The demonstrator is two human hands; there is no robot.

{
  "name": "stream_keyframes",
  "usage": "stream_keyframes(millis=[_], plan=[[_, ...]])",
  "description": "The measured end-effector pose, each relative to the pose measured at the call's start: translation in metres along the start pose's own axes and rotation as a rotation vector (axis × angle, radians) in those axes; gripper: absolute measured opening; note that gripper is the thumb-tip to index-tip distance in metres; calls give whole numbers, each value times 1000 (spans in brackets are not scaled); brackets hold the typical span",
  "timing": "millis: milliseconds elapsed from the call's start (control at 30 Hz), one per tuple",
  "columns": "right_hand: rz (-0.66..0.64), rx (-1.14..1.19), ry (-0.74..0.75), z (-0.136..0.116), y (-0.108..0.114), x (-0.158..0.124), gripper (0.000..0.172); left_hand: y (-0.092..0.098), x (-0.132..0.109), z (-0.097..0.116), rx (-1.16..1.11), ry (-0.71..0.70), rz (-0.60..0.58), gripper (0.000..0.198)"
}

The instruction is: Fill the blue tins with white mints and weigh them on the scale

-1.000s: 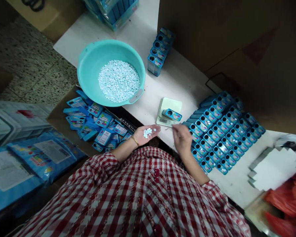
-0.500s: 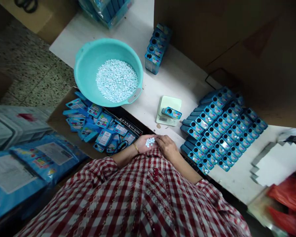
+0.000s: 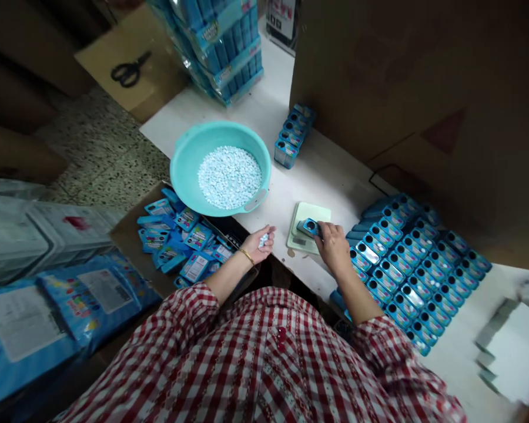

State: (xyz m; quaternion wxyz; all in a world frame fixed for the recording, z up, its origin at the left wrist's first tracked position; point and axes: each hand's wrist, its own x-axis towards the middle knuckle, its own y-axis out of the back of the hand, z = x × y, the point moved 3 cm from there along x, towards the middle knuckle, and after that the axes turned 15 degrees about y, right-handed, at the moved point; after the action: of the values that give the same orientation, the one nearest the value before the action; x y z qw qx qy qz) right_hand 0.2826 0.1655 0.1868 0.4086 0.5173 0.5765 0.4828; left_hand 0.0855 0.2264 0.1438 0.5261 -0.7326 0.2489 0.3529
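Cupped with its palm up, my left hand [image 3: 256, 248] holds a few small pale-blue candies [image 3: 263, 239] above the table's front edge. The fingers of my right hand [image 3: 335, 249] are closed on the right end of a small blue tin [image 3: 310, 227] with a round dark opening in its top. That tin is at the pale kitchen scale [image 3: 320, 211]; whether it rests on it or is slightly lifted, I cannot tell. Behind my left hand stands a turquoise bowl [image 3: 186, 176] with a heap of the same candies [image 3: 230, 177].
Rows of blue tins [image 3: 401, 258] stand close to the right of my right hand. Another short row [image 3: 286, 151] is behind the scale. A carton [image 3: 130, 235] of loose blue packs sits below the bowl. Wrapped stacks [image 3: 224, 53] and scissors [image 3: 130, 71] lie farther back.
My hands have come apart. The left moved slightly forward, its fingers curling round the candies. The right left it, reached to the scale and gripped the tin. The camera view has shifted.
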Motion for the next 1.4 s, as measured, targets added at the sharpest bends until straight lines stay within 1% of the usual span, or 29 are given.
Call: stream_keyframes(millis=[67,167,233,300,367,400,433,467,500,533,600,667,700,733,767,800,867,900,967,1033,1067,1100,1167,1233,1300,1367,1400], plan=[[1,18,14,6,-2,27,36,-1,-4,26,-4,-121,44,13],[22,43,-18,4,-9,86,38,5,-10,52,-36,-264,91,10],[2,72,-64,2,-19,133,38,11,-13,62,-70,-318,113,16],[-12,119,-100,2,-33,177,38,17,-15,69,-94,-342,138,21],[12,173,-108,4,-43,205,38,19,-16,77,-113,-366,157,22],[42,198,-97,5,-45,210,39,20,-17,81,-120,-385,160,22],[80,217,-72,7,-45,208,40,20,-18,85,-126,-408,163,22],[124,228,-37,8,-42,198,40,20,-19,90,-131,-429,166,22],[171,229,2,11,-37,180,39,19,-21,95,-134,-446,169,22],[218,219,36,13,-29,154,37,19,-23,99,-134,-455,173,22],[292,166,52,20,-10,84,33,20,-25,106,-140,-459,186,23],[325,58,-33,27,11,4,30,21,-26,108,-153,-466,177,25],[317,-7,-93,29,19,-34,29,21,-24,106,-152,-465,157,25],[281,-64,-141,29,24,-67,28,21,-21,101,-140,-449,132,25],[221,-116,-178,28,26,-93,27,20,-17,93,-119,-413,105,24],[143,-156,-197,28,24,-113,27,18,-11,81,-90,-356,82,23],[-27,-210,-203,27,12,-135,26,15,0,51,-33,-205,57,23],[-93,-231,-207,27,5,-139,24,13,5,34,-13,-130,53,23],[-152,-268,-219,26,-7,-142,19,9,13,3,13,-13,46,22],[-138,-289,-212,22,-9,-140,18,6,17,-18,32,71,40,23],[-117,-286,-192,19,-6,-137,19,5,18,-23,42,99,37,24],[-97,-273,-159,14,-2,-133,20,4,17,-26,50,116,33,25],[-67,-233,-90,3,9,-118,24,3,14,-25,60,114,32,26],[-59,-188,-25,-6,16,-90,27,3,10,-20,53,73,42,26],[-73,-151,37,-11,16,-55,29,3,7,-17,35,26,36,27],[-104,-119,92,-11,9,-24,28,3,5,-17,21,1,4,27],[-117,-106,113,-10,4,-12,27,3,4,-18,16,-3,-21,27]])
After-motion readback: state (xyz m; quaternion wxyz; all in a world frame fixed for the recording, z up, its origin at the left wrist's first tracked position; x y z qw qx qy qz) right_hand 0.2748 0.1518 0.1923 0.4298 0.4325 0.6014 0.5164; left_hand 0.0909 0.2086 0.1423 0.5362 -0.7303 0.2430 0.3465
